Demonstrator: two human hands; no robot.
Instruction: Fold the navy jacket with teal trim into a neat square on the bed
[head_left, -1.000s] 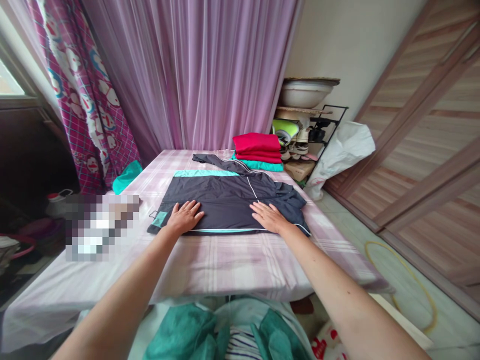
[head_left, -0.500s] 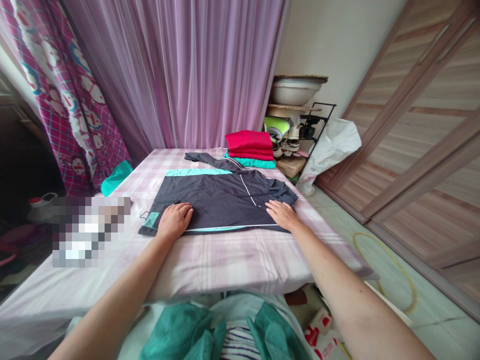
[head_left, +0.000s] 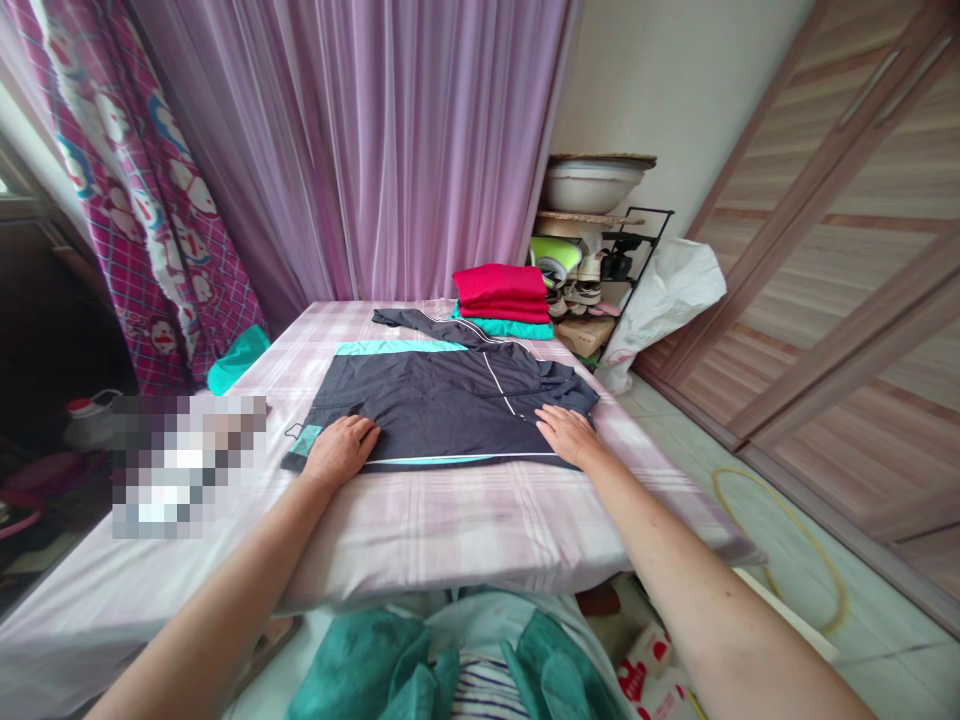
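Note:
A dark navy jacket (head_left: 442, 400) with teal trim and thin white piping lies flat on the pink checked bed sheet (head_left: 450, 510). My left hand (head_left: 339, 448) rests palm down on its near left corner, fingers slightly curled against the cloth. My right hand (head_left: 568, 434) lies flat with fingers stretched out on the near right part of the jacket, beside the bunched hood or sleeve. Neither hand holds anything.
A folded red garment (head_left: 501, 289) sits on a folded teal one (head_left: 517, 326) at the far end of the bed. A teal cloth (head_left: 236, 357) lies at the left edge. Pink curtains hang behind. A shoe rack (head_left: 600, 270) with a basin and a white bag (head_left: 664, 300) stand to the right.
Both hands slid outward along the jacket's near edge, the left to the left corner and the right toward the right side. The left fingers went from spread to slightly curled.

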